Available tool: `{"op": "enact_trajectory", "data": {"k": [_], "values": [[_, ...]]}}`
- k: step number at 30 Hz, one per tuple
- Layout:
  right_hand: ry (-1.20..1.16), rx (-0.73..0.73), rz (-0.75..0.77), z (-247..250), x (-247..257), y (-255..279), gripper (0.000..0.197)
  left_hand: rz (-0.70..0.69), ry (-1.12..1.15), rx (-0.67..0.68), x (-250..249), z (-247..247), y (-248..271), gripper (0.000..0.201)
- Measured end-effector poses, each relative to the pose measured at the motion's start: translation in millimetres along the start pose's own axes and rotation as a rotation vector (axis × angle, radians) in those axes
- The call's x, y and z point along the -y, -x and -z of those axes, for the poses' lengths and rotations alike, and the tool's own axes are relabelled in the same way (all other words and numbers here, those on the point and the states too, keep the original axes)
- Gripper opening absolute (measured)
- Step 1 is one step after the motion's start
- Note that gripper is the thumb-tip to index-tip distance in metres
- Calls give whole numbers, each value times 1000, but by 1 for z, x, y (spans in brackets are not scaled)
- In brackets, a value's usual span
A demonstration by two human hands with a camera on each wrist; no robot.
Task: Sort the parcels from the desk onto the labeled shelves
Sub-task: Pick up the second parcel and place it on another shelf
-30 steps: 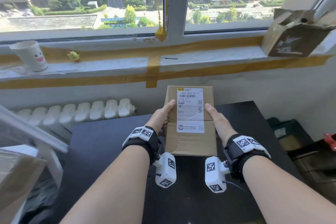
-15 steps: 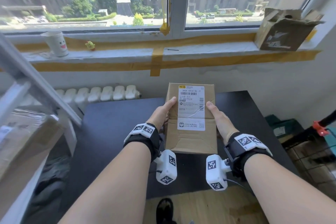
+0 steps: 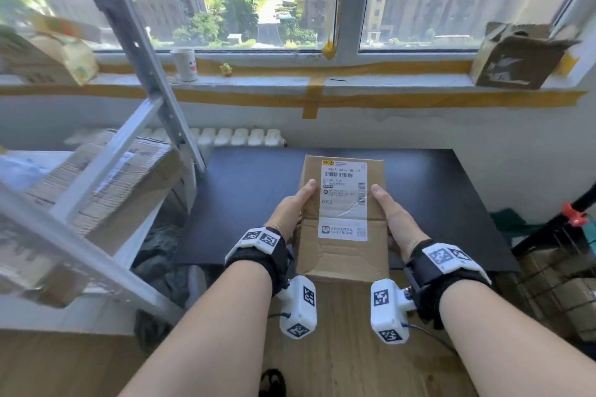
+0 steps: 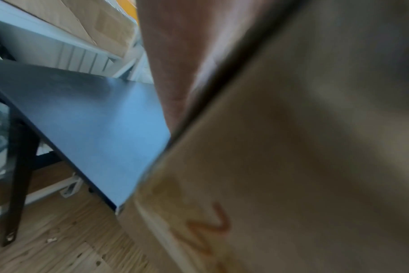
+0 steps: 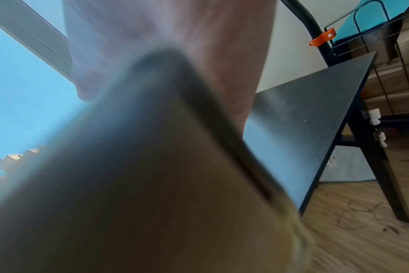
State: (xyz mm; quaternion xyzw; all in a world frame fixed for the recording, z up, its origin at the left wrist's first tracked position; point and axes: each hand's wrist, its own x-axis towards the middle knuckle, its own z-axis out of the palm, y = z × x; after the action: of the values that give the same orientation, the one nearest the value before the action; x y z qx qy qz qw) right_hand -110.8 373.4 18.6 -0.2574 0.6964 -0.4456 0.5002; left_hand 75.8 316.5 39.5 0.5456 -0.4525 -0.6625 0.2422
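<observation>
I hold a brown cardboard parcel (image 3: 343, 222) between my two hands, lifted clear above the near edge of the black desk (image 3: 248, 196), its long flat face turned up toward me. My left hand (image 3: 292, 209) grips its left side, thumb laid along the top face and the rest of the fingers wrapped under and out of sight; my right hand (image 3: 388, 211) grips the right side the same way. The cardboard is matte and creased — a bent fold runs across the near half, and a white printed shipping label (image 3: 343, 200) with barcodes and a wrinkled strip of clear tape lies down the middle. Both wrist views are mostly filled with blurred cardboard pressed against skin; on the left wrist view the parcel (image 4: 292, 166) shows a reddish mark, and the smooth dark desk top (image 4: 93, 114) slants behind it. The desk is flat, rectangular and slightly glossy, with thin black legs on a wood-grain floor (image 3: 338, 348). To the left stands a pale metal shelf rack (image 3: 135, 51) with angled, perforated uprights, holding a large corrugated box (image 3: 106, 187) on a lower level and another box (image 3: 45, 55) higher up, blurred. On the far windowsill (image 3: 290, 80), edged with yellow tape, sit a white paper cup (image 3: 184, 64) with a printed face, a small yellow toy (image 3: 226, 69) and, at the right, a torn open carton (image 3: 516, 55)
</observation>
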Motion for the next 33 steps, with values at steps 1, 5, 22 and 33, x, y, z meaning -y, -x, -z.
{"op": "enact_trajectory", "data": {"k": [1, 5, 22, 33], "values": [[-7, 9, 5, -5, 0, 6, 93, 4, 6, -7, 2, 5, 9, 52], [-29, 62, 31, -28, -4, 27, 54, 13, 54, -41, 14, 28, 37, 46], [64, 173, 97, -201, -45, 195, 34, -100, 125, -113, 103, 212, 189, 52], [-5, 309, 190, -327, -29, 306, 45, -257, 230, -178, 124, 352, 302, 74]]}}
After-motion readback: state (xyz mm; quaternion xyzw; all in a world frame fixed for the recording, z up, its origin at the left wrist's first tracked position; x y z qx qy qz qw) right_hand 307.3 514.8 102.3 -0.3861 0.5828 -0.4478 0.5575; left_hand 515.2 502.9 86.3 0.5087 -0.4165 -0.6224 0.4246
